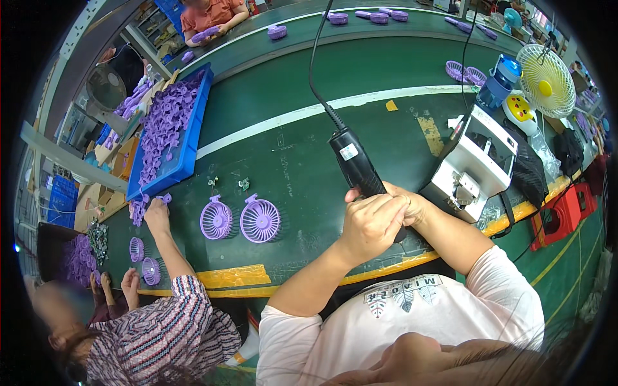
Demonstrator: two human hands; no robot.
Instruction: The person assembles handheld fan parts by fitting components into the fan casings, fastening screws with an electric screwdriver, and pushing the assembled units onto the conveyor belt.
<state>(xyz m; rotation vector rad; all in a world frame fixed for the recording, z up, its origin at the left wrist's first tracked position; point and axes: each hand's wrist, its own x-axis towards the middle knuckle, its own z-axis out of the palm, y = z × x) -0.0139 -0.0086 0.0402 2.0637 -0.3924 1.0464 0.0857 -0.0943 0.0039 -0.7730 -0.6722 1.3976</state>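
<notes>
In front of my chest I have a black electric screwdriver (353, 159), its cord running up from the top end. My left hand (372, 225) is closed over its lower part, and my right hand (405, 201) closes round it from the other side. The hands overlap, so some fingers and most of the tool's lower end are hidden. To the left, two purple round fan grilles (260, 220) lie side by side on the green bench (309, 222). Just beyond them are two small circuit boards (244, 184). Neither hand touches these.
A blue tray (205, 96) heaped with purple parts (168, 119) stands left. A co-worker's hand (156, 215) reaches to its near corner. A silver box-shaped machine (473, 164), blue bottle (499, 82) and white fan (545, 80) stand right. Purple handheld fans (380, 17) lie on the far belt.
</notes>
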